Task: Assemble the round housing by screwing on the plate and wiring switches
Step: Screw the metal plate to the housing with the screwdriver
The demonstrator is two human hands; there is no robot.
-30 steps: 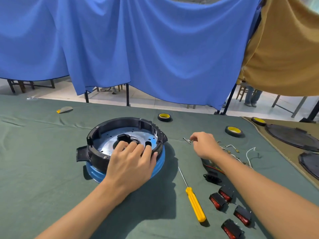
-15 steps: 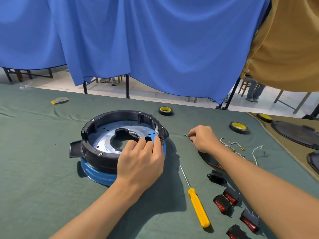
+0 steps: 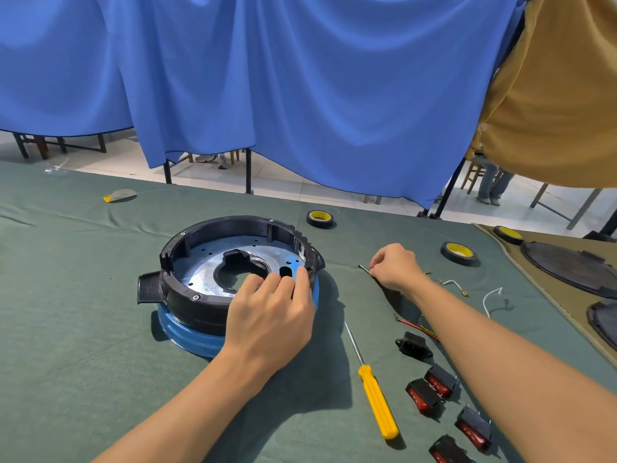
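Observation:
The round black housing [image 3: 187,289] sits on a blue base at the table's centre, with a shiny metal plate [image 3: 203,272] lying inside it. My left hand [image 3: 272,315] rests over the near right rim, fingertips pressing on the plate. To the right, my right hand [image 3: 394,267] pinches a small screw [image 3: 364,268] just above the green cloth. A yellow-handled screwdriver [image 3: 375,394] lies between my forearms. Several black and red rocker switches [image 3: 434,389] lie at the lower right, beside a black socket [image 3: 413,342] with red wires.
Two rolls of black tape [image 3: 320,219] [image 3: 458,252] stand at the back of the green cloth [image 3: 66,329]. Loose wires [image 3: 492,297] lie right of my right hand. Dark round covers [image 3: 567,265] rest on a brown cloth at far right. Blue curtain hangs behind.
My left hand slid right along the rim and plate. My right hand closed its fingers on a screw and stays at the same spot on the cloth.

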